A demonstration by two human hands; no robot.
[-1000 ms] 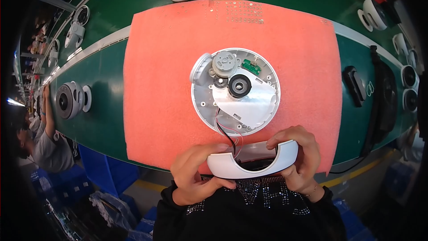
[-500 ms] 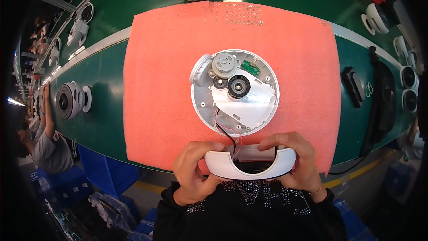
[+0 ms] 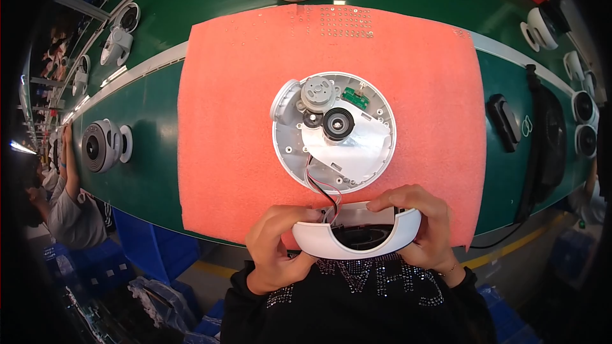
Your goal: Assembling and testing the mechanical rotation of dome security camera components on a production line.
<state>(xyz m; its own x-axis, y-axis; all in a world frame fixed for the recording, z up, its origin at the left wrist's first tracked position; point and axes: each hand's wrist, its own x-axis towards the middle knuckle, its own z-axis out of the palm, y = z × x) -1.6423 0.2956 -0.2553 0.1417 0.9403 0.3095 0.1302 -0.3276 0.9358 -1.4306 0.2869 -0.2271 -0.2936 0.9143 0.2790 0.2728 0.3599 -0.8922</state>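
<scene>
Between my two hands, close to my body, is a white curved housing (image 3: pixel 319 243) with a rounded cutout and dark parts inside. My left hand (image 3: pixel 278 245) grips its left end, thumb below and fingers on the upper rim. On the other end, my right hand (image 3: pixel 424 229) is closed in the same way. Thin wires (image 3: pixel 322 186) in black, red and white run from the housing to a round white base (image 3: pixel 277 162). That base lies with its inside up and holds a grey motor (image 3: pixel 317 93), a black round hub (image 3: pixel 338 124) and a small green circuit board (image 3: pixel 355 98).
Under the base is a pink foam mat (image 3: pixel 223 121) with rows of small screws (image 3: pixel 347 22) along its far edge. Assembled white fans (image 3: pixel 102 145) stand on the green bench (image 3: pixel 153 108). At the right lie a black device (image 3: pixel 503 123) and a black bag (image 3: pixel 547 146). A co-worker (image 3: pixel 70 210) is at the left.
The housing has tilted slightly, so more of its dark inside shows. Both hands keep their grip. The far fan on the bench has shifted right.
</scene>
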